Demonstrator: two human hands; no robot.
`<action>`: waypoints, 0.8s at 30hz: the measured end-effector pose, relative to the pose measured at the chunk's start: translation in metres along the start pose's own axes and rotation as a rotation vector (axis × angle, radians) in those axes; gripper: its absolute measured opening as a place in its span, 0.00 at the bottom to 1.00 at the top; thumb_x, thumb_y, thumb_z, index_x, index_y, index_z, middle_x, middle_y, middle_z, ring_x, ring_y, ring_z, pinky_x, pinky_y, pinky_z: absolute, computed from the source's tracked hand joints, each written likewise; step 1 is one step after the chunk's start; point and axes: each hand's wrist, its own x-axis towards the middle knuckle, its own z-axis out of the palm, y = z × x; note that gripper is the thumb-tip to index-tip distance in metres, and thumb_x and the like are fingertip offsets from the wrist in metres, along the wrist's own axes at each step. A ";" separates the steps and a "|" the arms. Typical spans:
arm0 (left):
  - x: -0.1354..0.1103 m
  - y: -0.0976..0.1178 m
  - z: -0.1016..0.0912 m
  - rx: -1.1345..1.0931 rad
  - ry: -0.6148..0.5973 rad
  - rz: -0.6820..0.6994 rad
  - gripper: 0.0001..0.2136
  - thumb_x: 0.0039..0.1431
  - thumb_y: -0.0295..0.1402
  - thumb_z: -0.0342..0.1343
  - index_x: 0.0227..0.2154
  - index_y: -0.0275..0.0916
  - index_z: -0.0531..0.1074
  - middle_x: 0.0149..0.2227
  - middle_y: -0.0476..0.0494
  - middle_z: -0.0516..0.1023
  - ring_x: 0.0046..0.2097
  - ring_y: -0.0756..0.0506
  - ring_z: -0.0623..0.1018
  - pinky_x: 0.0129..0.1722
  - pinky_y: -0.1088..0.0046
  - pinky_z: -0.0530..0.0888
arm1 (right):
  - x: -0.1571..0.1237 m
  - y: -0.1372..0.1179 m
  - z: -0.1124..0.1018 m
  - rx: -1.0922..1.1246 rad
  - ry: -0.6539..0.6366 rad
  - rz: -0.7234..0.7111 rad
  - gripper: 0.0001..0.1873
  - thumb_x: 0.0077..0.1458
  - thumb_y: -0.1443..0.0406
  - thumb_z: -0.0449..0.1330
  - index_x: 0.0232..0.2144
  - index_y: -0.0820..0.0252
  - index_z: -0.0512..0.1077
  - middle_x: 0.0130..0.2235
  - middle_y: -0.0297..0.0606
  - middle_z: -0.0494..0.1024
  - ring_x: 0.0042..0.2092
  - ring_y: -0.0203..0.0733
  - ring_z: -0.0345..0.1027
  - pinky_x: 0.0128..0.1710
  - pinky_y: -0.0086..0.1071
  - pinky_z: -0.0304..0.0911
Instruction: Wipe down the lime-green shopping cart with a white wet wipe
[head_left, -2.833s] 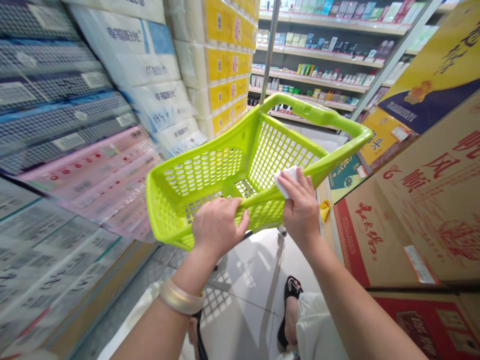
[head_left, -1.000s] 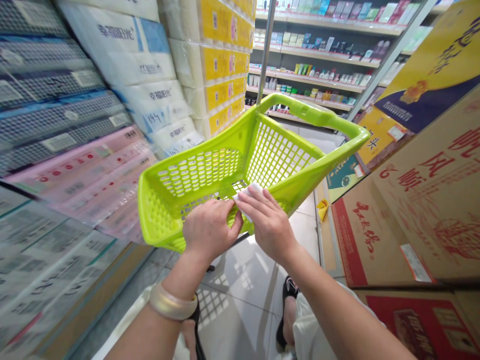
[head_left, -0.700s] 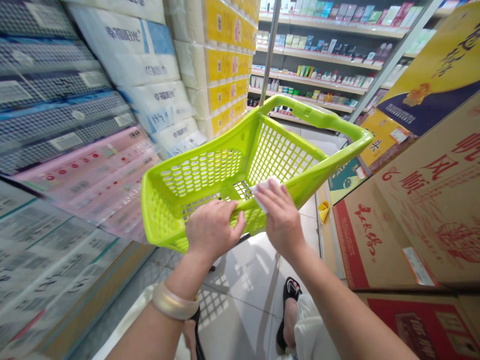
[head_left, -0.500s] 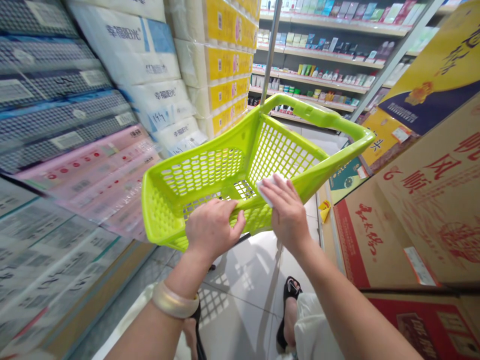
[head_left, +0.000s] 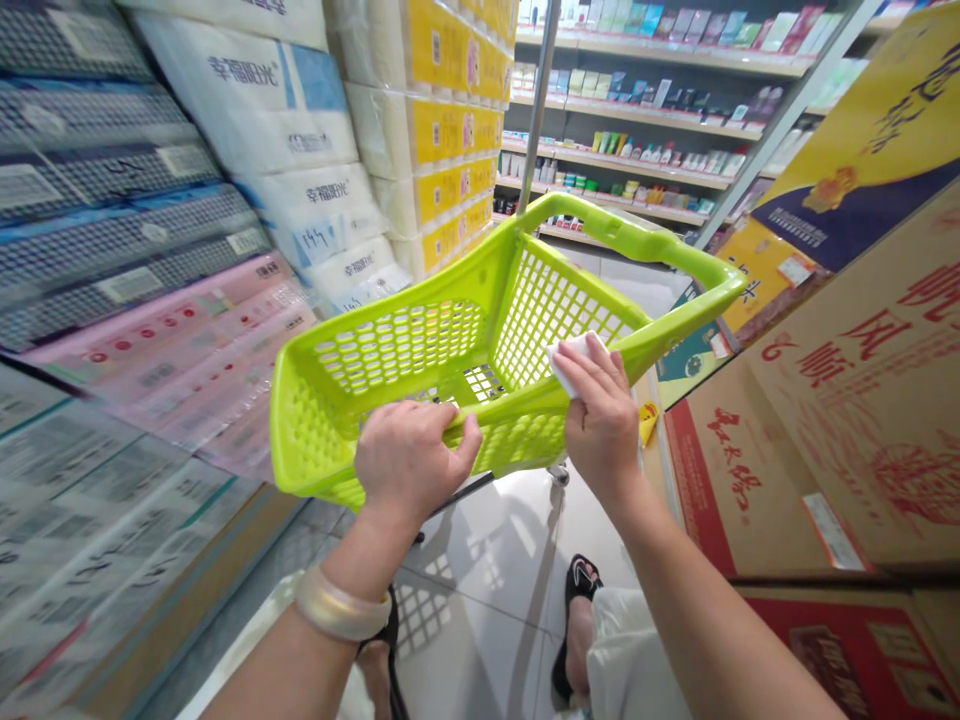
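A lime-green plastic shopping basket (head_left: 390, 350) on a wheeled frame hangs in front of me, tilted, with nothing inside. My left hand (head_left: 409, 460) is closed round its near rim. My right hand (head_left: 604, 420) presses a small white cloth (head_left: 568, 352) against the rim on the basket's right side, fingers curled over the cloth. A pale bangle (head_left: 341, 608) sits on my left wrist.
Stacked packs of tissue paper (head_left: 300, 170) wall the left side. Cardboard cartons with red print (head_left: 847, 400) stand close on the right. Store shelves (head_left: 645, 110) with small goods run across the back. A metal pole (head_left: 538, 95) rises behind the basket. Tiled floor (head_left: 487, 600) and my sandalled foot (head_left: 581, 580) lie below.
My right hand has slid the white cloth along the rim from beside my left hand toward the right. The left hand has kept its hold.
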 end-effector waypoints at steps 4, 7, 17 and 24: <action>0.005 0.007 -0.006 -0.043 0.045 -0.026 0.14 0.61 0.40 0.50 0.26 0.41 0.75 0.27 0.45 0.80 0.34 0.40 0.78 0.44 0.60 0.68 | -0.007 -0.017 0.004 0.048 -0.095 -0.118 0.25 0.60 0.76 0.47 0.53 0.55 0.73 0.54 0.38 0.78 0.64 0.43 0.60 0.67 0.47 0.53; 0.007 0.018 -0.004 -0.146 0.075 0.043 0.12 0.61 0.36 0.49 0.38 0.39 0.76 0.36 0.44 0.82 0.39 0.40 0.79 0.45 0.61 0.68 | -0.007 -0.022 0.001 0.072 -0.165 -0.180 0.24 0.61 0.76 0.48 0.53 0.55 0.73 0.54 0.37 0.77 0.64 0.41 0.61 0.67 0.44 0.54; -0.001 0.031 0.011 -0.126 0.036 0.198 0.10 0.58 0.35 0.53 0.40 0.40 0.75 0.32 0.45 0.81 0.34 0.42 0.78 0.33 0.66 0.69 | -0.002 -0.004 -0.009 0.018 -0.063 -0.132 0.24 0.59 0.76 0.48 0.52 0.57 0.74 0.54 0.39 0.78 0.64 0.44 0.61 0.67 0.48 0.53; 0.002 0.025 0.017 -0.130 0.154 0.207 0.10 0.57 0.34 0.54 0.39 0.41 0.76 0.30 0.46 0.81 0.31 0.43 0.78 0.30 0.67 0.68 | 0.011 0.022 -0.024 -0.065 0.106 0.008 0.28 0.57 0.78 0.46 0.52 0.54 0.74 0.54 0.37 0.78 0.65 0.47 0.59 0.67 0.57 0.48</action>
